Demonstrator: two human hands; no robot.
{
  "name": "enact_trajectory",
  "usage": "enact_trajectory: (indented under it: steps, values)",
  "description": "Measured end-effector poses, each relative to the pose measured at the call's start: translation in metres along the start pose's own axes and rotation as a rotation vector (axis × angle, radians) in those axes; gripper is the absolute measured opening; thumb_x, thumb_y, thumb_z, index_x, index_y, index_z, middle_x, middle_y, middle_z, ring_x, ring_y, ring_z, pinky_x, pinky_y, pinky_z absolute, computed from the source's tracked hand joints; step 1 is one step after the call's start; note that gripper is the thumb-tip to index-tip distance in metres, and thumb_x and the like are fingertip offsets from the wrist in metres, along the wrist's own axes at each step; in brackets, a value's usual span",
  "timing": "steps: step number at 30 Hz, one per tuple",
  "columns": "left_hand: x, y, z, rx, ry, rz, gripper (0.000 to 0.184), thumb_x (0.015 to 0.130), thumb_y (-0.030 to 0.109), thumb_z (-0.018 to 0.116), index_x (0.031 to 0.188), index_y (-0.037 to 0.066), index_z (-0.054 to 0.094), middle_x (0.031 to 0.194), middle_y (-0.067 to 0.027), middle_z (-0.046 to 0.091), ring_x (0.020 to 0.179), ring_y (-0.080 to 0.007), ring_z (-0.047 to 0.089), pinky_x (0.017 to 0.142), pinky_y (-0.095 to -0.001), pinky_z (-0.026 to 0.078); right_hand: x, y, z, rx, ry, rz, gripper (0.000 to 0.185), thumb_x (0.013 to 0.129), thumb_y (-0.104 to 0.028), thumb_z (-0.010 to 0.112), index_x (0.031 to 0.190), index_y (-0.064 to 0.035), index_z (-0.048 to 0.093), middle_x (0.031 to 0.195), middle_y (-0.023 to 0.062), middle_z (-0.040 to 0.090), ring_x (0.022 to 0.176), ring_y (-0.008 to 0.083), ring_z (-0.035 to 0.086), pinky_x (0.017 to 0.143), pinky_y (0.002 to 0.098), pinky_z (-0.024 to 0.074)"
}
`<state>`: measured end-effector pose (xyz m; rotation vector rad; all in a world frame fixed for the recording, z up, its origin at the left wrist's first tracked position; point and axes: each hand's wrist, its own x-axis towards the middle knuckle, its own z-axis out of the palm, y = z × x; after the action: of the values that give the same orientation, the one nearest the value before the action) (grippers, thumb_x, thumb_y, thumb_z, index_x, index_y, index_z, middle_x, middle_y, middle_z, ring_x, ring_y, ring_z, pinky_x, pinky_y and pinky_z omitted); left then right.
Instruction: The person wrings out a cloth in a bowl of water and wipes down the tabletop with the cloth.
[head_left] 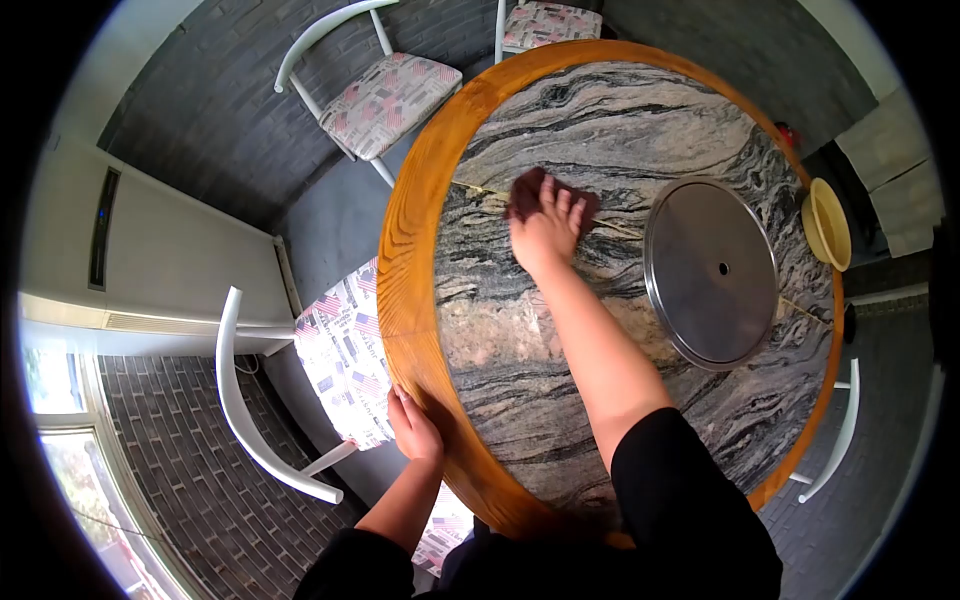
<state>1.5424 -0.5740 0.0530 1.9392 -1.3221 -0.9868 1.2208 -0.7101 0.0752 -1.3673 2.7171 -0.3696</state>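
The hands are apart: the right hand (545,235) lies open, pressing a crumpled dark-maroon cloth (525,192) flat beneath it; the left hand (415,430) touches the round orange-brown wooden rim (408,230), probably for balance.

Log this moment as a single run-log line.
right hand: palm down on dark red cloth | cloth: on stone tabletop | left hand: at wooden rim | metal disc: on tabletop, right of cloth

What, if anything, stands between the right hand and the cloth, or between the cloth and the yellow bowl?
Nothing visible separates the right hand from the cloth; the hand rests on it. The round metal plate lies between the cloth and the yellow bowl.
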Motion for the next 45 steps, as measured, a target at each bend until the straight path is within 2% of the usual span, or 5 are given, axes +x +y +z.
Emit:
enact_trajectory:
  steps: [17,22,37,43,45]
  values:
    - [-0.002,0.012,0.000,0.166,0.024,-0.026,0.059,0.106,0.050,0.030,0.138,0.005,0.050,0.134,-0.0183,0.057,0.123,-0.0359,0.054,0.105,-0.0402,0.039,-0.057,-0.034,0.015,0.527,-0.482,-0.731,0.048,0.088,-0.042,0.067,0.135,-0.0372,0.060,0.149,0.0100,0.049,0.143,0.0413,0.035,0.119,0.0450,0.0282]
    - [0.001,0.004,0.003,0.099,0.018,0.001,0.059,0.106,0.050,0.030,0.137,0.005,0.051,0.132,-0.0191,0.058,0.122,-0.0372,0.054,0.104,-0.0410,0.039,-0.120,-0.004,0.000,0.620,-0.479,-0.768,0.057,0.080,-0.039,0.074,0.125,-0.0043,0.066,0.136,0.0140,0.060,0.137,0.0371,0.044,0.116,0.0412,0.0342]
    - [-0.001,0.015,0.001,0.067,-0.031,0.019,0.062,0.106,0.048,0.032,0.136,-0.003,0.047,0.130,-0.0244,0.057,0.120,-0.0365,0.054,0.105,-0.0398,0.038,-0.277,0.084,-0.053,0.637,-0.741,-0.738,0.034,0.086,-0.037,0.070,0.117,-0.0244,0.073,0.134,0.0133,0.062,0.132,0.0391,0.049,0.115,0.0426,0.0355]
    - [-0.002,0.014,0.002,0.035,-0.022,-0.057,0.064,0.106,0.050,0.032,0.142,-0.001,0.044,0.137,-0.0227,0.054,0.126,-0.0353,0.051,0.107,-0.0387,0.036,-0.222,0.118,-0.123,1.809,-0.683,0.938,0.044,0.096,-0.030,0.065,0.127,0.0005,0.060,0.124,0.0126,0.066,0.114,0.0250,0.063,0.106,0.0380,0.0449]
    - [0.002,0.004,0.002,0.079,-0.002,-0.024,0.062,0.105,0.053,0.030,0.139,0.005,0.049,0.132,-0.0188,0.059,0.121,-0.0361,0.056,0.105,-0.0400,0.039,-0.188,0.140,-0.121,2.114,-0.270,0.769,0.047,0.096,-0.030,0.064,0.133,-0.0014,0.057,0.135,0.0123,0.059,0.120,0.0234,0.059,0.108,0.0378,0.0428]
